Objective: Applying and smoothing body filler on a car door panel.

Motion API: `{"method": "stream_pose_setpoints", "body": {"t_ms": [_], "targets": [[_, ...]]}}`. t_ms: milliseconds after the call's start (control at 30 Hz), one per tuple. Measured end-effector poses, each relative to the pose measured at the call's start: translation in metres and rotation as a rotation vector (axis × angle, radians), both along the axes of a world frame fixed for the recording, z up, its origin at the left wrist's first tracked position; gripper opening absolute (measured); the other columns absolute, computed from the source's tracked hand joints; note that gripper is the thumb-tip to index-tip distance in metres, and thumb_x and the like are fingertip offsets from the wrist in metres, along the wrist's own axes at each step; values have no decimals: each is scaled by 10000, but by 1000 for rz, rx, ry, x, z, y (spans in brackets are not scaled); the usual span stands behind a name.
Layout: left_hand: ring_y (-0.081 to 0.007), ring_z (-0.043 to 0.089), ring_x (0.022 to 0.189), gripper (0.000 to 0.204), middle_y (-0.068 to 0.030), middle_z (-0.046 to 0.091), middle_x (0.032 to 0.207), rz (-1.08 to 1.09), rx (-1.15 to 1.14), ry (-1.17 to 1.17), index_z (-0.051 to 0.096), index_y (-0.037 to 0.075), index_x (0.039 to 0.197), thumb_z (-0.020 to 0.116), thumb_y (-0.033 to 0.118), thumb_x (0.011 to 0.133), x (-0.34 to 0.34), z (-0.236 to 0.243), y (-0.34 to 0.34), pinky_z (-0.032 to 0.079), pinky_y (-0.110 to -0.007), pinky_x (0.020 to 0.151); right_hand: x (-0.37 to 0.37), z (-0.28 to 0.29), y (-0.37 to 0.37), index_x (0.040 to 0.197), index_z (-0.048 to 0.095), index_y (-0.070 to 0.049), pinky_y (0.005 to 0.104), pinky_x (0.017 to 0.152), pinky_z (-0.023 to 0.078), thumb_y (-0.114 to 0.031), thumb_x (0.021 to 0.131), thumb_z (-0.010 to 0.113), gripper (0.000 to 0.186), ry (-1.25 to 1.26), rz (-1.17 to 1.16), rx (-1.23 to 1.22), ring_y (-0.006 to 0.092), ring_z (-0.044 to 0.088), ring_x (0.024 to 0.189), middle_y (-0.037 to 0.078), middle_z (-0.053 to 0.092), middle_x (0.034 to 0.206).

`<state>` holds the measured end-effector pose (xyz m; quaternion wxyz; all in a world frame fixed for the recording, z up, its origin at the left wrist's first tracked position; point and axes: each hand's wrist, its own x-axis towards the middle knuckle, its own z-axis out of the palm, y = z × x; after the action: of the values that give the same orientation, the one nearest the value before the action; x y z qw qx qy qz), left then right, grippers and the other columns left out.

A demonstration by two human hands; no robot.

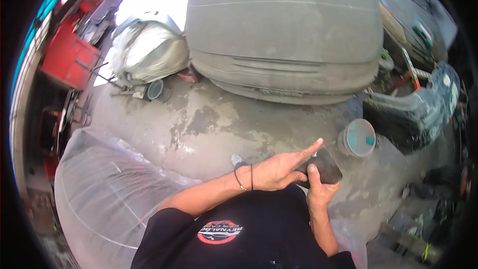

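A dark, flat, rectangular object (327, 166) with rounded corners is held in front of my body, to the right of the middle. My left hand (275, 170) reaches across from the left and grips its left end, the index finger stretched along the far edge and the thumb on the near side. Two thin dark bands circle that wrist. From below, my right hand (321, 192) closes round the near side, its thumb lying on top. The other right fingers are mostly hidden beneath the object, whose exact kind I cannot make out.
A dusty grey car (284, 35) stands ahead. Beyond my hands sits a lidded bucket (359, 138), near a plastic-wrapped part (423, 104). A small bucket (155, 89) stands at far left. Clear plastic sheeting (99, 189) covers something beside my left arm. A red cabinet (69, 62) lies further left.
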<state>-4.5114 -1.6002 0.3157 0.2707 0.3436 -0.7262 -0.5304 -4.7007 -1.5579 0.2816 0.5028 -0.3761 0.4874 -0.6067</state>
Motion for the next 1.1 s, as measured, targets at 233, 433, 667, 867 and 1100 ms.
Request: {"method": "stream_pose_setpoints", "body": {"t_ms": [233, 433, 667, 867, 1100], "targets": [[-310, 597, 1532, 713, -188, 541, 1736, 375, 238, 114, 375, 40, 1781, 580, 430, 1221, 188, -22, 52, 468, -406, 1261, 170, 2, -43, 1166, 806, 8, 336, 901, 603, -54, 965, 880, 223, 79, 391, -9, 162, 758, 986, 88, 821, 1146], [-307, 426, 1639, 859, -182, 468, 1751, 806, -53, 327, 354, 24, 1787, 572, 595, 1183, 323, -41, 108, 358, -470, 1341, 358, -10, -50, 1443, 664, -14, 409, 1058, 592, -187, 1009, 864, 508, -372, 673, 386, 228, 736, 1171, 102, 752, 1304], [-326, 533, 1554, 939, -162, 535, 1700, 917, 128, 631, 353, -6, 1777, 722, 558, 1122, 456, -29, 209, 421, -473, 1287, 531, 14, -71, 1192, 800, -1, 327, 908, 582, -89, 916, 891, 302, 90, 1337, 76, 146, 738, 947, 29, 796, 1055], [-340, 764, 859, 452, -190, 789, 1082, 1719, -151, -16, 624, 48, 1590, 655, 234, 1179, 555, -29, 202, 599, -407, 815, 705, 10, -47, 1296, 793, 12, 335, 989, 590, -53, 987, 863, 323, -8, 1388, 128, 156, 760, 1062, 69, 823, 1198], [-416, 807, 929, 518, -251, 804, 1159, 1808, -541, -333, 608, -51, 1573, 687, 266, 1170, 711, -34, 167, 618, -439, 837, 866, 6, -33, 1376, 741, -11, 343, 1009, 588, -86, 1027, 855, 375, -169, 1330, 137, 153, 733, 1122, 56, 787, 1260]]}}
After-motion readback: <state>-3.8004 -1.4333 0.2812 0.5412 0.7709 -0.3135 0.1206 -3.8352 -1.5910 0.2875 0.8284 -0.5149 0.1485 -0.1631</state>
